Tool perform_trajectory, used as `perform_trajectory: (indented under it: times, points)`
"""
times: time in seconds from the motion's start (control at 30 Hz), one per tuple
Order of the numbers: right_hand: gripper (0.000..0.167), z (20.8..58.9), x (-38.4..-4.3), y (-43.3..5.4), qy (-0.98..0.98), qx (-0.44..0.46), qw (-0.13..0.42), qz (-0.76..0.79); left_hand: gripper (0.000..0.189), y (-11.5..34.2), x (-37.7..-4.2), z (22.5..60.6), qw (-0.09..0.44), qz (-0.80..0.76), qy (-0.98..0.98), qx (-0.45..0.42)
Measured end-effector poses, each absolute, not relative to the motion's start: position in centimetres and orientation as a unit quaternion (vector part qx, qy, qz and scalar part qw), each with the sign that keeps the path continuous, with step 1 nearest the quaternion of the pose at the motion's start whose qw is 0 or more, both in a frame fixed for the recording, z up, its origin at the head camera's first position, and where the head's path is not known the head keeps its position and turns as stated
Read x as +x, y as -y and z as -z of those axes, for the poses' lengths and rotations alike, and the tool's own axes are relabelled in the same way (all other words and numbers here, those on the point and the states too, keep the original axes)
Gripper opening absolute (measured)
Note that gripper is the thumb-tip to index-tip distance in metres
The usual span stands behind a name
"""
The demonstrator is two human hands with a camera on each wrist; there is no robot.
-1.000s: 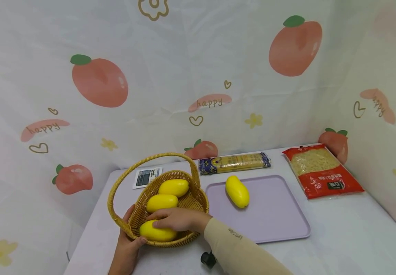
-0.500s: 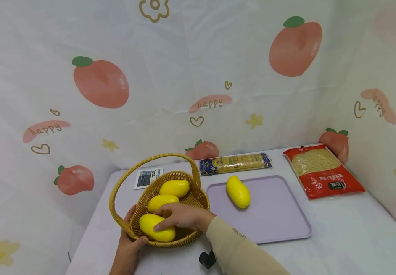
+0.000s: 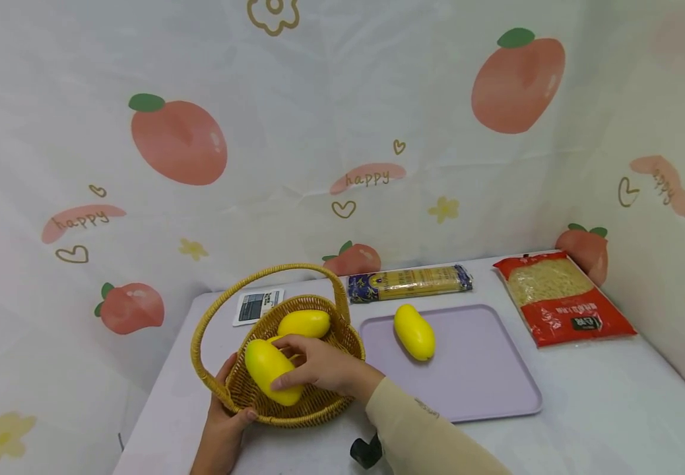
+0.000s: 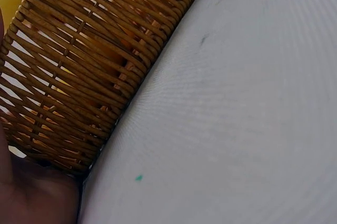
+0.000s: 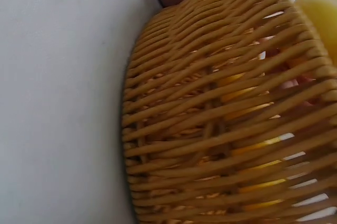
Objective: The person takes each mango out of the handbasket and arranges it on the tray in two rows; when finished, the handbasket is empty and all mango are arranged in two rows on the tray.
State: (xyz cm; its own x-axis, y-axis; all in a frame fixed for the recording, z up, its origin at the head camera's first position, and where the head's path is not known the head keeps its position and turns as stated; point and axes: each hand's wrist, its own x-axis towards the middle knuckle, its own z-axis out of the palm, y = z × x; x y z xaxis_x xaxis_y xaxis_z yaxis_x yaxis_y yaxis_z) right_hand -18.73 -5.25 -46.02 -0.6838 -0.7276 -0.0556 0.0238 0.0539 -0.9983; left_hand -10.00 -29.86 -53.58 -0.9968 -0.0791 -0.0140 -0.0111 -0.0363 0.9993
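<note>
A wicker basket (image 3: 321,415) with a tall hoop handle stands on the table's left side. My left hand (image 3: 224,422) grips its near left edge, thumb over the rim. My right hand (image 3: 321,364) reaches in from the right and holds a yellow mango (image 3: 266,369), tilted and raised inside the basket, between thumb and fingers. Behind it lies a second mango (image 3: 303,323); a third is mostly hidden by the held one and my fingers. In the left wrist view the basket's woven side (image 4: 95,50) fills the upper left. The right wrist view shows mostly basket wall (image 5: 210,103).
Right of the basket lies a lilac tray (image 3: 479,369) with one mango (image 3: 415,333) on it. Behind are a noodle packet (image 3: 410,284) and a white sachet (image 3: 259,307). A red bag (image 3: 568,300) lies far right. A black object (image 3: 366,452) sits by my right sleeve.
My right hand has taken hold of the nearest mango, tilted it and lifted it off the basket's bottom. My left hand stays on the basket, and the view has shifted slightly.
</note>
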Motion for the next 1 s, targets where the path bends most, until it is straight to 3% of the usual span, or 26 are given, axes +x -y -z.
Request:
perform_trajectory:
  times: [0.47, 1.0]
  points:
    - [0.066, 43.6, -16.2, 2.8, -0.607, -0.357, 0.265, 0.658, 0.086, 29.8, -10.0, 53.5, 0.029, 0.719, 0.693, 0.041]
    - [0.071, 43.6, -13.5, -2.2, -0.56, -0.349, 0.277, 0.699, 0.096, 29.8, -10.0, 53.5, 0.028, 0.723, 0.689, 0.037]
